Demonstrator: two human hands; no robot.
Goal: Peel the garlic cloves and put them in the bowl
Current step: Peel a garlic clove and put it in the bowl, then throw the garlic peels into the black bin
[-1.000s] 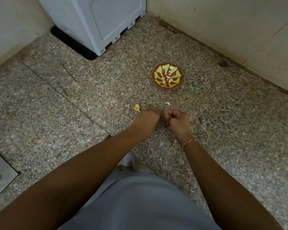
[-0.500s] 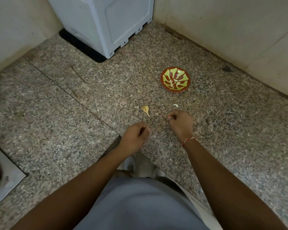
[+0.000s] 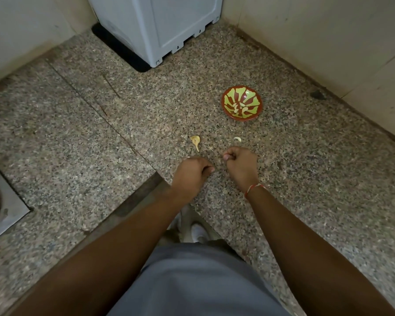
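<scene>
Speckled granite counter (image 3: pixel 306 201) carries all task items. Red-and-green patterned bowl (image 3: pixel 242 103) sits at far right, with pale peeled cloves (image 3: pixel 243 109) inside. Garlic skin piece (image 3: pixel 196 141) with a stem lies far of the left hand; a small white clove fragment (image 3: pixel 237 139) lies just far of the right hand. Left hand (image 3: pixel 191 174) has fingers curled; contents cannot be determined. Right hand (image 3: pixel 241 164) is curled with thumb against fingers, apparently pinching something too small to identify. Compared with half a second earlier, the two hands stand closer together. Grey-white appliance (image 3: pixel 160 26) stands at far centre. No readable writing or branding appears.
</scene>
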